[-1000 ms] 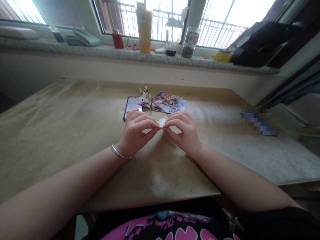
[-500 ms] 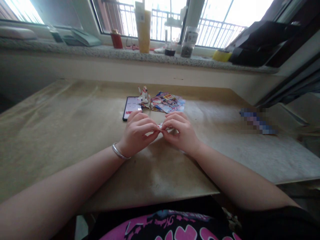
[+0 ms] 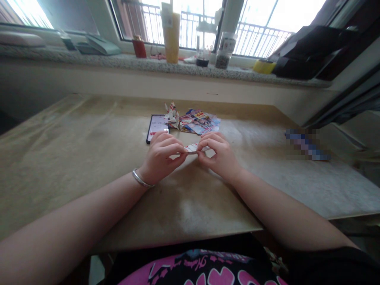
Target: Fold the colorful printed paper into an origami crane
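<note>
A small folded piece of printed paper (image 3: pixel 191 148) is pinched between both hands just above the tan table (image 3: pixel 74 158). My left hand (image 3: pixel 162 156), with a silver bangle on its wrist, grips the paper's left end with fingers curled. My right hand (image 3: pixel 218 154) pinches the right end, fingers closed. Just beyond the hands lie a black phone (image 3: pixel 157 126) with a lit screen, a folded paper figure (image 3: pixel 172 113) and a small stack of colourful printed sheets (image 3: pixel 200 122).
A stone windowsill (image 3: pixel 118 61) runs behind the table, carrying a yellow bottle (image 3: pixel 172 35), a red jar (image 3: pixel 139 47), a glass jar (image 3: pixel 224 51) and a black bag (image 3: pixel 308 51). A blurred-out object (image 3: pixel 307 144) lies at the table's right.
The hands have drawn slightly apart, so more of the folded paper shows between the fingertips, now stretched out flatter. The arms and the things on the table have stayed put.
</note>
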Demonstrator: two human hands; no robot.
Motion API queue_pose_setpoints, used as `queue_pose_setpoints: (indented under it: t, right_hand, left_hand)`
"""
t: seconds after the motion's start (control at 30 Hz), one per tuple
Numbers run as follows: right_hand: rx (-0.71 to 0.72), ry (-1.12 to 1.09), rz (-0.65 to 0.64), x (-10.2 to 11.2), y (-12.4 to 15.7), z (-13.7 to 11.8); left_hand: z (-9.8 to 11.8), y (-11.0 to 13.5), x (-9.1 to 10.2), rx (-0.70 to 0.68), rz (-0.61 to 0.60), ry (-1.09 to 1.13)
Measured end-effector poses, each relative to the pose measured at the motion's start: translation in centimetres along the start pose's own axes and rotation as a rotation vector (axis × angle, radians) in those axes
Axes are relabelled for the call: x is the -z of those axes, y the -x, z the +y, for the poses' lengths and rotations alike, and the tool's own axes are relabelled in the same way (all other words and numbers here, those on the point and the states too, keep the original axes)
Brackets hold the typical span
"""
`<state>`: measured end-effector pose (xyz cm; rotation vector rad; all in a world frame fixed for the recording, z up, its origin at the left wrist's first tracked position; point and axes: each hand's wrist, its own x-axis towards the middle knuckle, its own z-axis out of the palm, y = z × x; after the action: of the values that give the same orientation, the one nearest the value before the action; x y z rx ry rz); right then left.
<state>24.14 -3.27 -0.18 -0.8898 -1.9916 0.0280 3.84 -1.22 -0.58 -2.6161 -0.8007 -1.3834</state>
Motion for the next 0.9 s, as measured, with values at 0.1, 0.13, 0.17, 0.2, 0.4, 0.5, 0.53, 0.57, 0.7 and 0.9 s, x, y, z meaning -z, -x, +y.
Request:
queue_pose_setpoints:
  t: [0.1,0.13,0.17,0.2,0.4,0.5,0.53,0.57,0.7,0.9]
  right_hand:
    - [0.04,0.033,-0.01,-0.07,0.1,0.03]
    - [0.053,0.046,-0.018,-0.1,0.12,-0.01]
    - [0.065,0.057,-0.026,-0.13,0.13,-0.06]
    - [0.073,0.065,-0.035,-0.17,0.15,-0.12]
    - [0.068,0.105,-0.048,-0.14,0.21,-0.23]
    - [0.072,0.129,-0.058,-0.05,0.2,-0.18]
    - [0.074,0.133,-0.055,-0.03,0.19,-0.18]
    - [0.077,0.134,-0.051,0.0,0.17,-0.19]
    - [0.1,0.13,-0.036,0.07,0.1,-0.26]
    - [0.098,0.118,-0.039,0.03,0.14,-0.35]
  left_hand:
    - [0.02,0.01,0.05,-0.004,-0.037,-0.024]
    - [0.02,0.02,0.06,-0.012,-0.055,-0.043]
    - [0.01,0.03,0.07,-0.026,-0.073,-0.063]
    - [-0.01,0.05,0.07,-0.042,-0.087,-0.079]
    - [-0.2,0.18,0.02,-0.09,-0.091,-0.089]
    - [-0.14,0.14,0.09,-0.075,-0.092,-0.093]
    - [-0.12,0.12,0.12,-0.075,-0.089,-0.091]
    - [-0.1,0.09,0.14,-0.077,-0.086,-0.089]
    - [-0.24,0.12,0.18,-0.085,-0.075,-0.092]
    - [-0.47,0.17,0.21,-0.133,-0.069,-0.099]
